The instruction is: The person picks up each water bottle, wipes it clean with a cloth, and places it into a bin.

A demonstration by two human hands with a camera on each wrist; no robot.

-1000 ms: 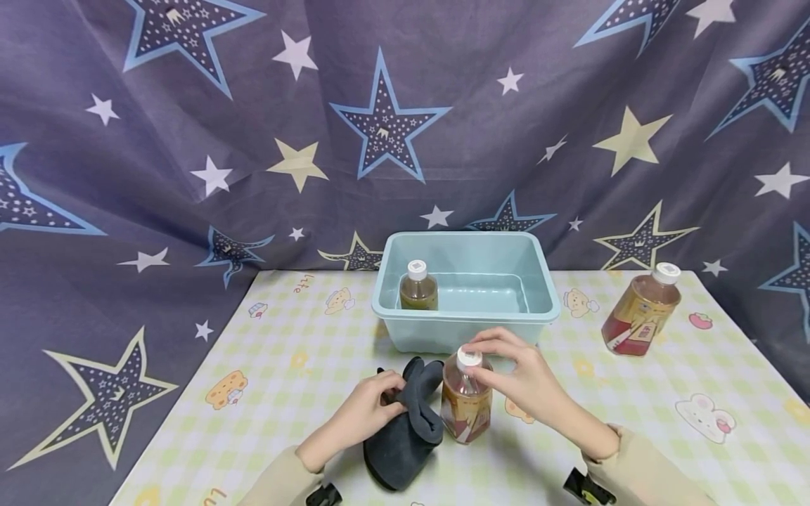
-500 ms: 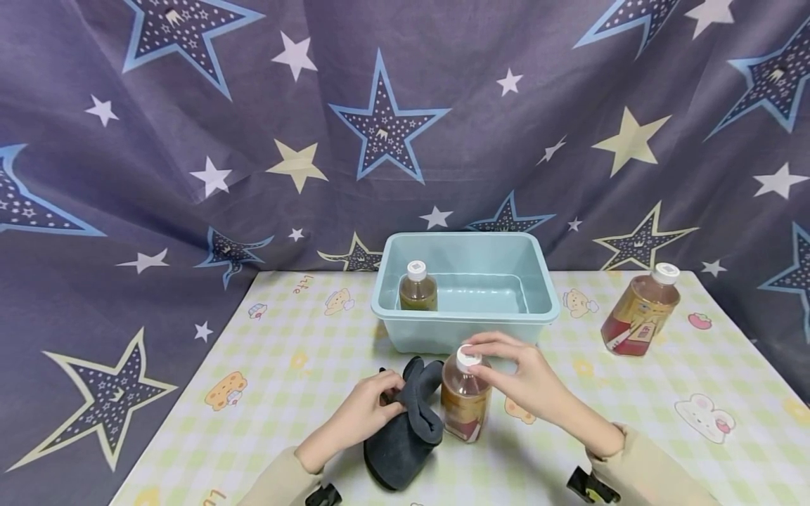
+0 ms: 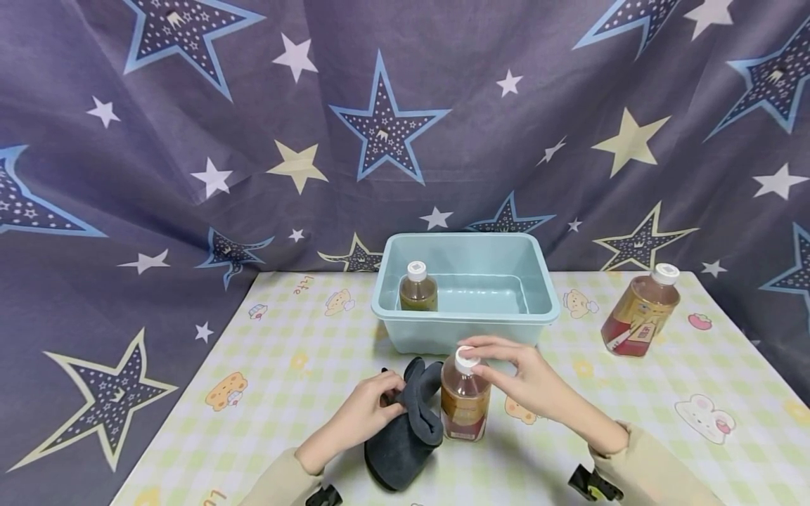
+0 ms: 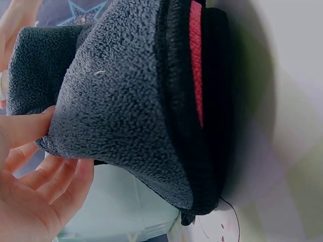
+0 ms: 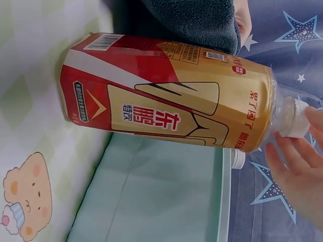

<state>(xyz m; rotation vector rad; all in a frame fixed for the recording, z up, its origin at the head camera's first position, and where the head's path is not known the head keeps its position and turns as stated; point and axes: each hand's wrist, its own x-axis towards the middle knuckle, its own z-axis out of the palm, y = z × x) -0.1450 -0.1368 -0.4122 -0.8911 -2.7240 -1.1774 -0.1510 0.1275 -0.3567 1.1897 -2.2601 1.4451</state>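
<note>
In the head view, my left hand (image 3: 369, 410) pinches the upper edge of a dark grey fleece piece (image 3: 405, 446), folded over at its top. The left wrist view shows the fleece piece's (image 4: 116, 96) fuzzy face and a red strip along its dark lower border. Close to its right stands a drink bottle (image 3: 465, 411) with a gold and red label and a white cap (image 3: 467, 361). My right hand (image 3: 519, 369) holds that cap between thumb and fingers. In the right wrist view the bottle's (image 5: 166, 96) base meets the tablecloth.
Behind the bottle stands a light blue plastic tub (image 3: 465, 334) with a greenish-labelled bottle (image 3: 418, 288) inside at the left. Another gold and red bottle (image 3: 642, 313) stands at the far right. A star-patterned curtain (image 3: 386, 119) hangs behind the checked tablecloth (image 3: 272, 407).
The bottle under my right hand has turned about its upright axis, so a different side of the label faces front. My right hand has shifted very slightly; the left hand stays put.
</note>
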